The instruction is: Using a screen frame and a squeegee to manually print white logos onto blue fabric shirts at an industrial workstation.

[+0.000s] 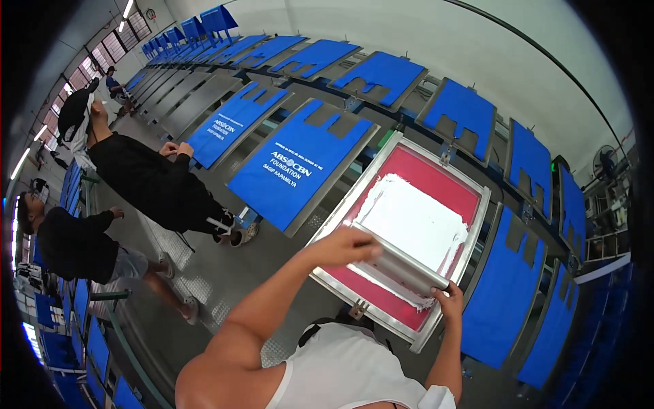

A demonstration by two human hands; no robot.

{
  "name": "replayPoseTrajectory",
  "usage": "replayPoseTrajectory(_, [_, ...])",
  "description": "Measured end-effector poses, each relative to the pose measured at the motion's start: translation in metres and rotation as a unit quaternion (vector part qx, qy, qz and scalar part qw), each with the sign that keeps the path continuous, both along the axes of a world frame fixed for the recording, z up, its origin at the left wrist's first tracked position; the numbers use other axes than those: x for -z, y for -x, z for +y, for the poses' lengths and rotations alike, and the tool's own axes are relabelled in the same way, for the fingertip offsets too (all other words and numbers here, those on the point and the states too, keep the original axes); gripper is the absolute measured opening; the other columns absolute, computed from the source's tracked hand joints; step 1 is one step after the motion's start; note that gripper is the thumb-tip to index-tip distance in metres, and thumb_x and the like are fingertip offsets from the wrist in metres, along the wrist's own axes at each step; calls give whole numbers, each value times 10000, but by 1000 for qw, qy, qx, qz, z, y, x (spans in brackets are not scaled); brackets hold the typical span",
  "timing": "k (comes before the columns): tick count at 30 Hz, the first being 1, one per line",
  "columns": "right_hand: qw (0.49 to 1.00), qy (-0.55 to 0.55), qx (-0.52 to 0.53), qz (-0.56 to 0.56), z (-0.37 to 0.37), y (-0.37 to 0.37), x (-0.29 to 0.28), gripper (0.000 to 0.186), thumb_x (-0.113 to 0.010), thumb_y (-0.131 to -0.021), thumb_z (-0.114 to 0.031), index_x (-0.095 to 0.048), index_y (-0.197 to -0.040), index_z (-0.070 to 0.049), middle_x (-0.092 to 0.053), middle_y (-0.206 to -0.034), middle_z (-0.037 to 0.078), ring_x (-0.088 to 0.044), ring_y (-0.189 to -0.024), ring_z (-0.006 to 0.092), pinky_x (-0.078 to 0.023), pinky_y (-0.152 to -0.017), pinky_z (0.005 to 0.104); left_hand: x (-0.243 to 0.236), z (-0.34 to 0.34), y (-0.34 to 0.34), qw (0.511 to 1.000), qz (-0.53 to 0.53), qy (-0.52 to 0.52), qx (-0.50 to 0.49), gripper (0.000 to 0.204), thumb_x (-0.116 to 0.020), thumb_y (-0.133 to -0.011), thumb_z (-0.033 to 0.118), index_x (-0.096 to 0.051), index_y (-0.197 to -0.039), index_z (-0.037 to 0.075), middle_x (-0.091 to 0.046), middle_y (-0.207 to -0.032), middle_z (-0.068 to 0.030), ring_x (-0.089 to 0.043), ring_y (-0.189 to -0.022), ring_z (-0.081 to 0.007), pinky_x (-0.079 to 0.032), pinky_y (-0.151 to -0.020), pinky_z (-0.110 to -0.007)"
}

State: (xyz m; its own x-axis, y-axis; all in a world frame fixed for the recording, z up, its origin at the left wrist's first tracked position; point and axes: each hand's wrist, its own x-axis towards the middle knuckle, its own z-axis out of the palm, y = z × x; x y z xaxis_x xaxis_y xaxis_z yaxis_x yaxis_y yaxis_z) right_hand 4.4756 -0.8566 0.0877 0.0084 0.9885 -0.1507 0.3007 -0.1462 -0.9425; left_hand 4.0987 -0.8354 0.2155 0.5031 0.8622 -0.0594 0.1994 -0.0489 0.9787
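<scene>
A silver-framed printing screen (pixel 486 204) with red mesh lies in front of me, a broad patch of white ink (pixel 415 217) spread over its middle. Across the near part of the mesh stands a long metal squeegee (pixel 409 266), tilted. My left hand (pixel 346 247) is closed at its left end, the fingertips slightly blurred. At the opposite end, my right hand (pixel 447 300) grips the squeegee with thumb and fingers. White ink also lines the mesh along the squeegee's near side. Whatever lies beneath the screen is hidden.
Left of the screen, a blue cut fabric panel (pixel 300 150) with white print lies on a metal board. Plain blue panels (pixel 504 286) lie to the right, with more along the far row. Two people in black tops (pixel 146 167) stand at left. A fan (pixel 605 162) stands far right.
</scene>
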Motion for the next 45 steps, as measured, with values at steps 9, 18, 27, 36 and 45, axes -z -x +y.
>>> replayPoseTrajectory(9, [999, -21, 18, -45, -5, -8, 3, 274, -731, -698, -101, -667, -947, -6, -648, -833, 25, -585, -785, 115, -464, -727, 270, -78, 241, -120, 954, 111, -276, 41, 498, -583, -873, 415, -589, -1184, 27, -616, -1145, -182, -578, -1078, -307, -446, -914, -375])
replayPoseTrajectory(18, [999, -14, 0, -36, -5, 9, 0, 313, -772, -691, -171, -677, -948, -20, -645, -799, 25, -575, -765, 119, -467, -712, 278, -39, 366, -152, 979, 108, -170, -18, 641, -592, -860, 435, -471, -1316, 2, -483, -1347, -182, -468, -1241, -308, -369, -1025, -375])
replayPoseTrajectory(27, [992, -45, 21, -117, -17, -4, 10, 408, -812, -643, -209, -676, -979, -24, -639, -887, 114, -623, -830, 200, -495, -760, 324, -46, 395, -197, 984, 134, -116, -1, 639, -566, -869, 499, -501, -1310, 42, -483, -1350, -167, -431, -1269, -298, -346, -1034, -392])
replayPoseTrajectory(36, [997, -56, 25, -52, -16, -2, 25, 291, -762, -676, -105, -665, -925, 10, -659, -830, 29, -580, -814, 109, -465, -770, 279, -92, 384, -148, 991, -110, -5, -80, 619, -489, -904, 536, -573, -1209, 3, -614, -1167, -173, -556, -1133, -272, -435, -930, -422])
replayPoseTrajectory(45, [996, -60, 15, -68, -7, -23, 27, 302, -747, -668, -107, -652, -934, -1, -644, -862, 33, -584, -803, 137, -471, -734, 290, -241, 113, 133, 811, -349, -293, 367, 828, -265, -879, 697, -490, -1297, 19, -550, -1250, -208, -506, -1159, -451, -226, -1029, -665])
